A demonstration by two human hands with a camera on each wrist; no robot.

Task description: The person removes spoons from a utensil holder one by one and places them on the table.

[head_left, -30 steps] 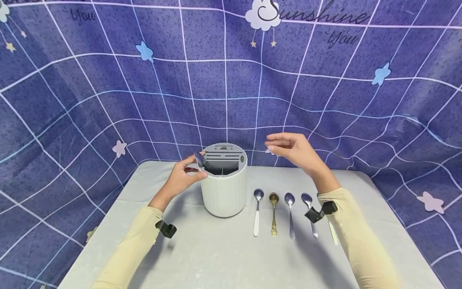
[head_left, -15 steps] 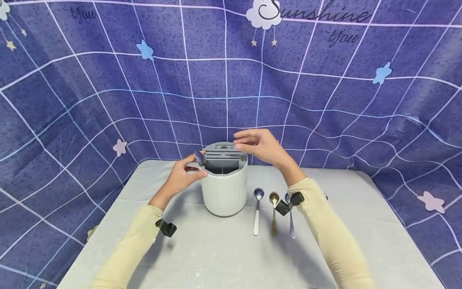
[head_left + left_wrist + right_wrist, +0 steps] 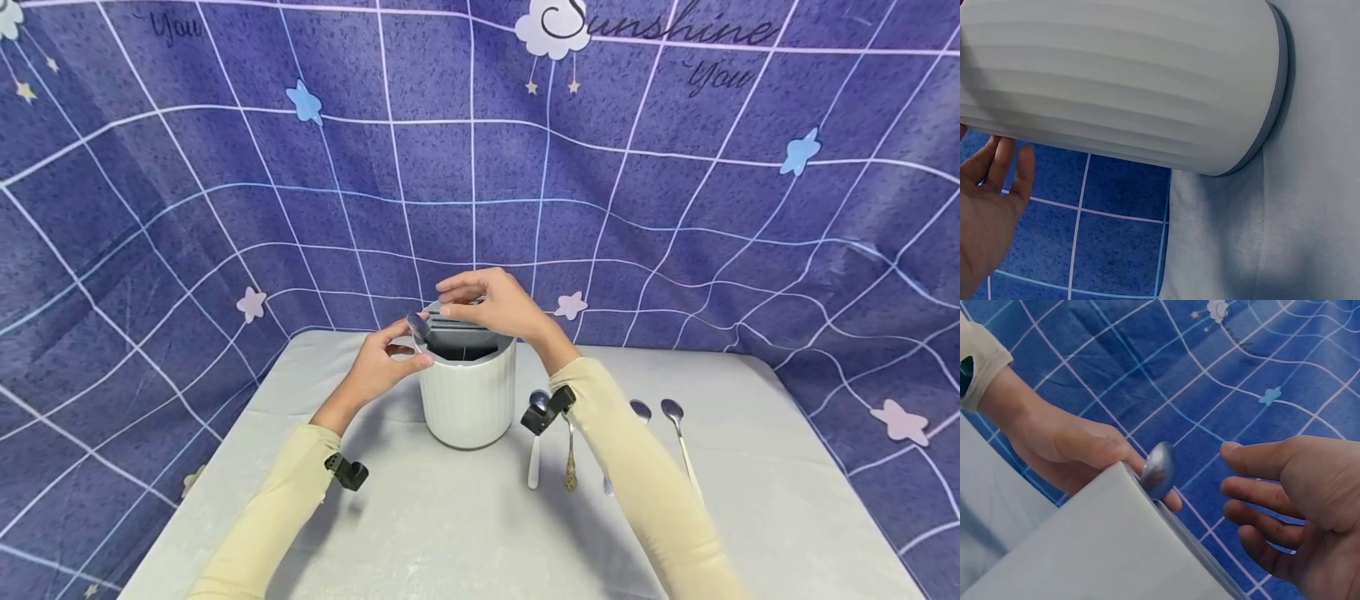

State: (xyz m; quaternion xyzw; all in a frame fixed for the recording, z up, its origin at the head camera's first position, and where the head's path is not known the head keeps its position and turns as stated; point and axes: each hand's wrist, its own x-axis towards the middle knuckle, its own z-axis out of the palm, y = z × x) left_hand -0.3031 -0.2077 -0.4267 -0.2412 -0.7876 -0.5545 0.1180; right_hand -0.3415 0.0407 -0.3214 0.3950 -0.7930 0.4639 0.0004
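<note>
A white ribbed utensil holder [image 3: 468, 408] with a grey slotted insert stands upright on the table. My left hand [image 3: 377, 367] holds its left side near the rim, thumb at the front and fingers round the back. The bowl of a silver spoon [image 3: 418, 326] sticks up at the left rim beside those fingers; its handle is hidden inside. Over the holder's top hovers my right hand [image 3: 491, 302], fingers loosely bent. In the right wrist view, nothing lies between the right thumb and fingers, and that hand is apart from the spoon [image 3: 1159, 470].
Several spoons lie in a row right of the holder: one white-handled [image 3: 534, 458], one gold [image 3: 572, 471], and silver ones, including one at the far right [image 3: 673, 411]. My right sleeve [image 3: 630, 467] partly covers the row. A patterned blue cloth [image 3: 472, 167] hangs behind the table.
My right hand has moved left from above the spoon row to over the holder, its sleeve uncovering the far-right spoons. My left hand and the holder have stayed put.
</note>
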